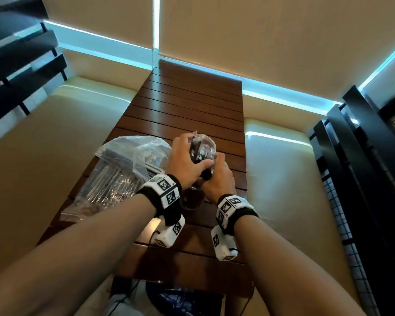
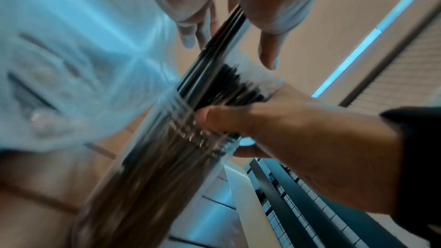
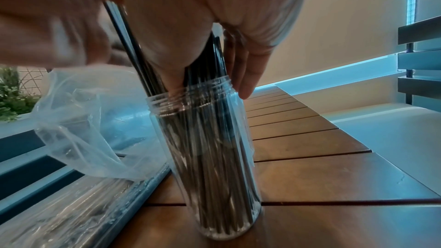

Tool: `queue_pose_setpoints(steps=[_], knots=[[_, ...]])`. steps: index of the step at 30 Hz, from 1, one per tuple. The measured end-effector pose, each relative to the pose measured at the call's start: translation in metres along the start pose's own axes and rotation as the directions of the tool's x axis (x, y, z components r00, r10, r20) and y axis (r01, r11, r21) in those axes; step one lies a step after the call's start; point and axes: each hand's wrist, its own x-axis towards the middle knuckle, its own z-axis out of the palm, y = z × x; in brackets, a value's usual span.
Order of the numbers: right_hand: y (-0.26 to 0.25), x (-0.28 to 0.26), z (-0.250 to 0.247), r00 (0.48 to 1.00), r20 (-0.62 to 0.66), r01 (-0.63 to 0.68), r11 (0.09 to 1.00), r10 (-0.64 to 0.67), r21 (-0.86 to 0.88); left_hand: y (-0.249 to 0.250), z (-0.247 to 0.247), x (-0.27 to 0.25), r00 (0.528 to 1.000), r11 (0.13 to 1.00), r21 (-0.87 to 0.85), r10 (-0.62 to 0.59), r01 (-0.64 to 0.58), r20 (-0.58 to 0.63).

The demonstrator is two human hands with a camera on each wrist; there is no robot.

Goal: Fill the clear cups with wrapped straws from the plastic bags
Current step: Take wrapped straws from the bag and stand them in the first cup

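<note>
A tall clear cup (image 3: pixel 210 186) with a threaded neck (image 2: pixel 188 135) stands on the slatted wooden table (image 1: pixel 192 99), packed with dark wrapped straws (image 3: pixel 205 148). My right hand (image 3: pixel 210 84) grips the cup round its mouth, thumb on the near side and fingers on the far side. My left hand (image 1: pixel 185 156) comes from above and holds the upper ends of the straws (image 2: pixel 214 86), which run up between its fingers. In the head view both hands hide most of the cup. A clear plastic bag (image 1: pixel 123 169) of more straws lies just left of the cup.
A loose, crumpled bag (image 3: pixel 90 129) lies on top of the flat pack of straws (image 3: pixel 71 205). Cream bench cushions (image 1: pixel 283 179) flank the narrow table. Dark slatted frames (image 1: pixel 351 156) stand at the far right and left. A green plant (image 3: pixel 11 101) shows at the left.
</note>
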Motion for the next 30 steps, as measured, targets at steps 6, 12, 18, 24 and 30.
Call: queue_pose_setpoints(steps=[6,12,18,24,30], knots=[[-0.001,-0.002,0.001,1.000,-0.006,-0.011,1.000,0.011,0.016,0.028,-0.021,0.017,0.881,0.859,0.196,0.451,-0.472,0.145],[0.000,-0.005,-0.002,0.991,0.104,0.068,0.991,-0.080,0.115,-0.008,-0.005,0.000,0.846,0.696,0.572,0.095,-0.434,0.525],[0.013,0.002,-0.004,0.966,0.197,0.131,0.972,-0.169,0.194,0.002,-0.008,0.010,0.837,0.752,0.483,0.164,-0.449,0.522],[0.013,0.000,-0.011,0.964,0.244,0.055,0.975,-0.108,0.214,-0.012,0.001,0.008,0.823,0.677,0.568,0.099,-0.468,0.559],[-0.020,0.003,-0.040,0.961,-0.015,0.275,0.961,-0.276,-0.032,0.009,-0.039,0.025,0.894,0.807,0.424,0.267,-0.411,0.360]])
